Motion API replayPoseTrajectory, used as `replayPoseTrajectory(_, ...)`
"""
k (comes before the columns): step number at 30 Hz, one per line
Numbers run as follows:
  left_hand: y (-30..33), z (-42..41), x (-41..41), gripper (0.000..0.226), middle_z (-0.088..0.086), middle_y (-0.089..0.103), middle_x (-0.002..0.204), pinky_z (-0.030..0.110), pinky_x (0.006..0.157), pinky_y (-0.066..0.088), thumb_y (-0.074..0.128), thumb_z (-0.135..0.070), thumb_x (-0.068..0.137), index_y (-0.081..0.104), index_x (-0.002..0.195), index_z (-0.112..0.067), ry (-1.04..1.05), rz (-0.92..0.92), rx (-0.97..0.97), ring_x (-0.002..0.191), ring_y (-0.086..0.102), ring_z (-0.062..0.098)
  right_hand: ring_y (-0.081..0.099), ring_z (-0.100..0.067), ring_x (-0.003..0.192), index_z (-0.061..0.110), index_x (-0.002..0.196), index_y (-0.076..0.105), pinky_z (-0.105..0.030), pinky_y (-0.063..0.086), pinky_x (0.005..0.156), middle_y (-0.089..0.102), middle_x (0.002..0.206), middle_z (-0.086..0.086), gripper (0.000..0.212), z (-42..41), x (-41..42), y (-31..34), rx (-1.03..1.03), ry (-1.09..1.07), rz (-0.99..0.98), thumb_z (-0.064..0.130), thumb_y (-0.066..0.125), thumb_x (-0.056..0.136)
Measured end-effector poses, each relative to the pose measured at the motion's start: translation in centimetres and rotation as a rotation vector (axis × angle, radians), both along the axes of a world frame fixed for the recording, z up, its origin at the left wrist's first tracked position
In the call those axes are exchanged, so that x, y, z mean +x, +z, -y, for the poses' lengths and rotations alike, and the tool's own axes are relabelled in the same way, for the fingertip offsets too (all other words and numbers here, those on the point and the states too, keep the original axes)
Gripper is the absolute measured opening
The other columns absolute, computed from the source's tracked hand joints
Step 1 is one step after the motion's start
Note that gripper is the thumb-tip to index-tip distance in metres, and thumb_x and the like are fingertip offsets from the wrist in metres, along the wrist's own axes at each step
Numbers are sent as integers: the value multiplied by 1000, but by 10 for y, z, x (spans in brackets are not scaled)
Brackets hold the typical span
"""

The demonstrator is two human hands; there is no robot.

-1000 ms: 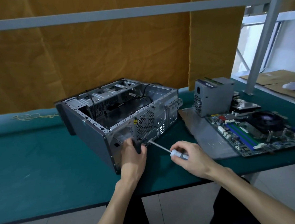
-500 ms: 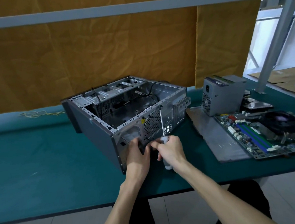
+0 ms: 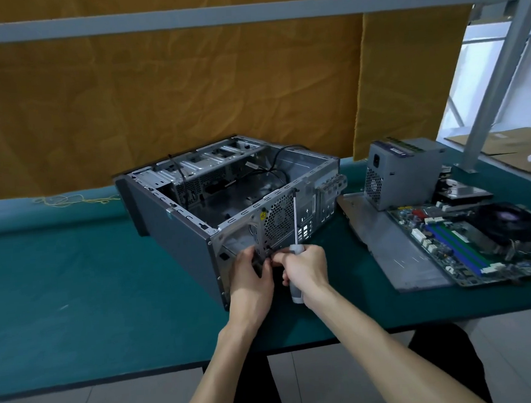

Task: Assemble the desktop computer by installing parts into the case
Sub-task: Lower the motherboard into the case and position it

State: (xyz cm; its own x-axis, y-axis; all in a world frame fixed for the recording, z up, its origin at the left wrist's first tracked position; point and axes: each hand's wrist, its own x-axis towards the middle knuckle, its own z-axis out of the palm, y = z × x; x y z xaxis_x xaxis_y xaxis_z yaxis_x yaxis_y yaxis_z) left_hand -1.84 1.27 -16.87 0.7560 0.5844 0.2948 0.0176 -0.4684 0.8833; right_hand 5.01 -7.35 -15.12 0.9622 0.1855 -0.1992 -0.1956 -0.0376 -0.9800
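Reaching in from the bottom of the frame, two bare forearms are brought together at the near rear corner of the open grey metal computer case (image 3: pixel 177 227), which lies on its side at centre frame on the green cloth-covered table (image 3: pixel 74 296). The left hand (image 3: pixel 251 282) is pressed against the case's rear panel, its fingers curled onto a small dark part there; what exactly is pinched cannot be told. The right hand (image 3: pixel 304 271) is wrapped around the pale translucent handle of a long-shafted screwdriver (image 3: pixel 295 227), which is held upright with its tip pointing up, level with the case's top edge, so no screw is being driven; its forefinger and thumb are extended toward the left hand's fingertips.

Inside the case only drive cages and loose black cables can be seen; the floor where a board would sit looks bare. To the right of the frame, a green motherboard with a black round cooler fan (image 3: pixel 483 235) is lying on a flat grey metal side panel (image 3: pixel 392 248), and a grey boxy power supply (image 3: pixel 405 174) is standing behind it, well apart from the case. By this layout the assembly is judged to be at an early stage: motherboard, power supply and side panel are all left to be fitted.

Behind everything a mustard-yellow cloth backdrop (image 3: pixel 186 96) is hung.
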Motion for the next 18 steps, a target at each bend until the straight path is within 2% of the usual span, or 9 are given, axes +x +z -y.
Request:
replayPoseTrajectory(5,3,2,-2,22,0,70,109,42,97,52,58,-10,97,64,116,-18,16,-2,-12,104,65,17,63,-11,48,6,81,75,-22,45,43,72,60,-1,6,1,-1,-1,54,26,-15,0,76,82)
replayPoseTrajectory(8,3,6,-6,28,-2,63,115,31,97,48,63,-14,96,50,119,-23,81,38,-50,108,61,15,68,-12,54,7,80,76,-22,45,43,75,66,-3,9,3,-2,-1,89,48,-7,-2,76,83)
replayPoseTrajectory(10,2,12,-12,32,-1,58,110,25,89,43,68,-15,94,43,114,-23,148,94,-1,100,57,14,69,-12,56,7,82,76,-22,46,42,76,70,-5,8,9,-3,0,113,79,7,-1,78,82)
replayPoseTrajectory(13,-2,17,-19,22,-6,54,91,16,74,36,70,-8,91,51,96,-17,248,217,174,81,49,10,66,-12,55,10,82,80,-24,46,43,78,77,-7,6,26,-3,3,137,194,28,5,84,81)
replayPoseTrajectory(14,-1,16,-20,16,-10,57,85,14,72,38,70,-9,92,56,91,-16,231,236,122,77,53,8,63,-12,55,11,82,81,-25,46,44,77,78,-6,6,32,-3,4,141,240,41,8,85,80)
replayPoseTrajectory(16,1,17,-21,6,-9,69,80,13,69,46,67,-15,97,67,92,-17,87,229,-106,74,65,6,58,-12,54,13,84,82,-26,45,44,75,76,-6,7,41,-5,5,145,316,63,11,86,79)
replayPoseTrajectory(18,2,18,-21,14,-1,75,81,20,68,53,64,-17,100,76,94,-15,-63,194,-288,73,70,11,54,-12,53,13,84,82,-26,45,45,71,71,-6,6,46,-7,7,145,341,78,12,86,80)
